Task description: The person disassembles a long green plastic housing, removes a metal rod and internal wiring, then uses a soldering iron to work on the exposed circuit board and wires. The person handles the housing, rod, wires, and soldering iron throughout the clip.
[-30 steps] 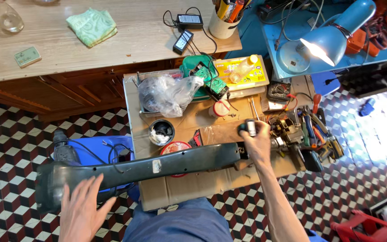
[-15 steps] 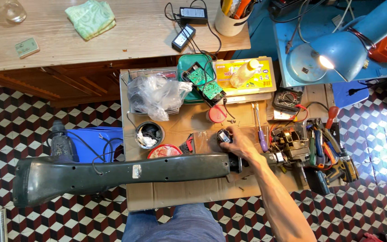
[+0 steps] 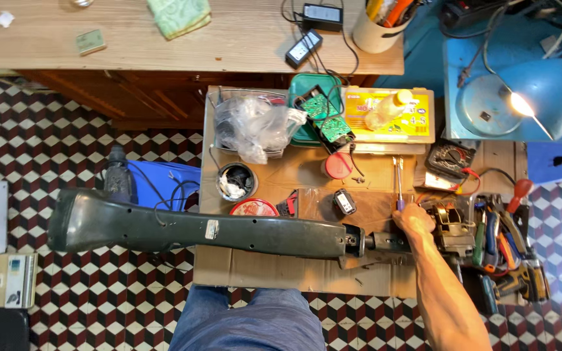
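1 hand in view: my right hand (image 3: 414, 220), fingers curled on a purple-handled screwdriver (image 3: 399, 184), beside the dark green housing (image 3: 196, 227); my left hand is unseen.

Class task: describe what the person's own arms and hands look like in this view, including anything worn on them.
Only the right hand and its forearm show. Both are bare: no sleeve, glove, watch or ring can be seen. The left hand is out of view. Blue trousers cover the lap at the bottom edge.

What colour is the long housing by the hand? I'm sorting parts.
Dark green, seen in the head view: long housing, right hand.
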